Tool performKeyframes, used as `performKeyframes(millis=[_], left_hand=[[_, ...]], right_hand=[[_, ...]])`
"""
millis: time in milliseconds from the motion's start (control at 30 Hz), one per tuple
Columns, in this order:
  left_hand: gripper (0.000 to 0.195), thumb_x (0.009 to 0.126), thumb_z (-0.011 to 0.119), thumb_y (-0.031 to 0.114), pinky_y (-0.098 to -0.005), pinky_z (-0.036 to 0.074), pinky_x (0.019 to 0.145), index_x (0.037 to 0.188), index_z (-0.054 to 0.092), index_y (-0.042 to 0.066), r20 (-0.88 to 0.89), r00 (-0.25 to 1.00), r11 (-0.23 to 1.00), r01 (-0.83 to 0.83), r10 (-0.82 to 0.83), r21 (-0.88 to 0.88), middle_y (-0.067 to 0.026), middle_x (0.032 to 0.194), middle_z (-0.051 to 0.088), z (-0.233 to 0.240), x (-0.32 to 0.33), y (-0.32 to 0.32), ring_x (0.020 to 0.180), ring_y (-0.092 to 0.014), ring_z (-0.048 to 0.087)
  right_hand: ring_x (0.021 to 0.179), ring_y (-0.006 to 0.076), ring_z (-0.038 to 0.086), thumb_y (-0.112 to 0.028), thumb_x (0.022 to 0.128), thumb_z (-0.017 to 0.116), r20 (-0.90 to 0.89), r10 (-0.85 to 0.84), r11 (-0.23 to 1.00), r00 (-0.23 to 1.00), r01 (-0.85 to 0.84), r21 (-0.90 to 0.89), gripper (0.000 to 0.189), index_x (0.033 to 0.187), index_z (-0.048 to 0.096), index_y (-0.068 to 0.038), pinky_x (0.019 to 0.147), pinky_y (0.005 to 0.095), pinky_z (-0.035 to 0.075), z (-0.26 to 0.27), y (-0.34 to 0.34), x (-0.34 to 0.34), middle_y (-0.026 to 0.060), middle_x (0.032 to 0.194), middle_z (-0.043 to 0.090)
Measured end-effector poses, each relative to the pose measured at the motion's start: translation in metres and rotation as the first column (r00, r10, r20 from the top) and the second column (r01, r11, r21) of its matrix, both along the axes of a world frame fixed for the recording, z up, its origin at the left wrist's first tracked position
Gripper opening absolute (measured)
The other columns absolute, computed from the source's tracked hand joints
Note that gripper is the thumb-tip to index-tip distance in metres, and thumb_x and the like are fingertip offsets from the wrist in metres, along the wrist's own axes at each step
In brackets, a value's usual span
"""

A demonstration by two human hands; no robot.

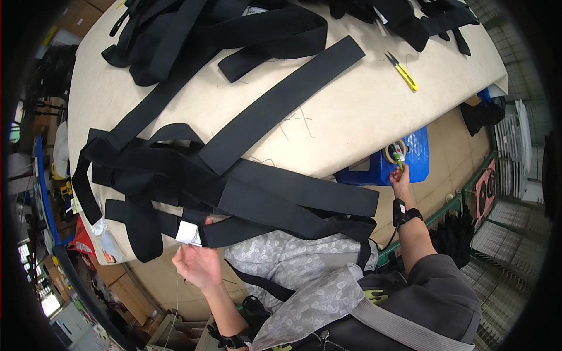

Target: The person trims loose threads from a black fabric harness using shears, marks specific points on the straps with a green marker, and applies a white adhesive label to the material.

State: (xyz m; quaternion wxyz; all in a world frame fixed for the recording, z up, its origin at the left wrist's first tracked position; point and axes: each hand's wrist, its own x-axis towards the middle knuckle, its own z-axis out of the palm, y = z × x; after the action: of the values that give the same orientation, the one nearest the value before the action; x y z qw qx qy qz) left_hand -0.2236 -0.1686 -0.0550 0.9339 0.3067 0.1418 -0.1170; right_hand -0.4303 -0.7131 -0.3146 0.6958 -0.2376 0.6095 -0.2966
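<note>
My left hand (199,264) is at the near edge of the table, fingers around the end of a black fabric band. A white label (189,233) sits on this band, by my thumb and fingers. Off to the right, my right hand (399,175) grips a small green tool (400,163), its exact kind unclear. The tool's far end overlaps a roll of tape (388,154) on a blue plastic container (416,151) beside the table. More wide black bands (281,107) lie across the tabletop and hang over its near edge towards my lap.
The cream-covered table (347,131) carries yellow thread snips (405,75), loose thread ends and a heap of black bands (263,30) at the far side. A patterned grey apron (281,256) covers my lap. Green-framed wire racks (496,228) stand at the right.
</note>
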Motion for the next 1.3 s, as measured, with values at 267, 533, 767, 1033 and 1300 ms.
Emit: performKeyframes(millis=[267, 533, 767, 1033, 1300], left_hand=[[0.030, 0.088, 0.042, 0.027, -0.0388, 0.034, 0.097, 0.103, 0.058, 0.005, -0.038, 0.999, 0.994, 0.040, -0.036, 0.097, -0.0150, 0.123, 0.053, 0.006, -0.002, 0.002, 0.116, -0.029, 0.047], [0.027, 0.088, 0.045, 0.026, -0.0356, 0.037, 0.091, 0.103, 0.058, 0.009, -0.025, 0.999, 0.994, 0.032, -0.029, 0.109, -0.0058, 0.109, 0.061, 0.005, 0.001, -0.004, 0.102, -0.020, 0.054], [0.046, 0.083, 0.048, 0.014, -0.0449, 0.036, 0.100, 0.127, 0.040, 0.003, 0.027, 0.999, 0.985, -0.040, 0.036, 0.166, -0.0147, 0.123, 0.050, -0.003, -0.002, -0.005, 0.115, -0.030, 0.048], [0.020, 0.086, 0.058, 0.004, -0.0225, 0.055, 0.057, 0.106, 0.055, 0.002, 0.024, 0.986, 0.880, -0.159, 0.167, 0.448, -0.0068, 0.097, 0.063, -0.001, 0.007, -0.023, 0.081, -0.011, 0.063], [0.022, 0.080, 0.063, 0.010, -0.0340, 0.050, 0.066, 0.086, 0.053, -0.008, 0.281, 0.953, 0.067, -0.289, 0.116, 0.955, -0.0179, 0.096, 0.055, 0.008, 0.037, -0.038, 0.078, -0.025, 0.061]], right_hand=[[0.047, 0.0094, 0.045, -0.026, 0.081, 0.061, 0.038, 0.082, 0.996, 0.996, -0.083, 0.027, 0.018, 0.082, 0.054, -0.010, 0.044, 0.0211, 0.039, 0.010, 0.006, 0.009, -0.0006, 0.061, 0.052], [0.053, 0.0104, 0.049, -0.027, 0.082, 0.063, 0.137, -0.022, 0.997, 0.990, 0.012, 0.074, 0.020, 0.081, 0.055, -0.008, 0.052, 0.0242, 0.043, 0.000, 0.003, 0.014, 0.0008, 0.064, 0.056], [0.062, 0.0171, 0.052, -0.030, 0.079, 0.069, 0.502, -0.079, 0.987, 0.861, -0.004, 0.162, 0.032, 0.087, 0.053, -0.004, 0.059, 0.0280, 0.044, -0.042, -0.026, -0.010, 0.0046, 0.066, 0.053], [0.053, 0.0095, 0.048, -0.039, 0.074, 0.074, -0.095, 0.305, 0.924, 0.948, -0.271, 0.270, 0.033, 0.073, 0.053, -0.013, 0.050, 0.0226, 0.038, 0.025, -0.013, -0.007, -0.0034, 0.059, 0.052], [0.045, 0.0029, 0.041, -0.018, 0.089, 0.058, -0.705, 0.673, -0.062, 0.223, -0.933, -0.354, 0.028, 0.067, 0.046, -0.008, 0.042, 0.0179, 0.030, 0.280, 0.092, 0.116, -0.0039, 0.053, 0.045]])
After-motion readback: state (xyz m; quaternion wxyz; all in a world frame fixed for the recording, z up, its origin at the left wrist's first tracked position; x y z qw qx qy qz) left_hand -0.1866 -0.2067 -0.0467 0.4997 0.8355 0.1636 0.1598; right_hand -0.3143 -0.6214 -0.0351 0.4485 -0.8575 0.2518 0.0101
